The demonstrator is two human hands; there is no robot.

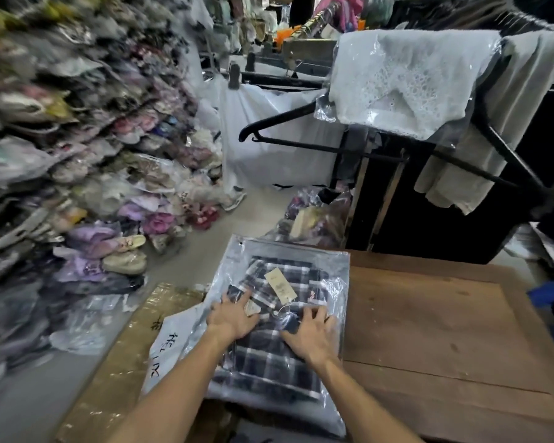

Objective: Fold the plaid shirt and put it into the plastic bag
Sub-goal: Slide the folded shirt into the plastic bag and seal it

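Observation:
The folded plaid shirt [269, 362], dark with white checks, lies on the left edge of the wooden table [429, 330]. The clear plastic bag [301, 251] covers its far part, and a beige paper tag [279, 285] shows through the plastic. My left hand [232, 316] rests palm down on the shirt's left side, fingers spread toward the bag. On the right side my right hand [312, 335] lies flat with fingers spread. I cannot tell whether the fingers are inside the bag's opening or on top of it.
A cardboard box [125, 362] with a white written sheet [170, 343] sits left of the table. Bagged clothes [77, 155] are piled high along the left. A black rack with hangers [301, 129] and draped white garments [406, 81] stands behind the table.

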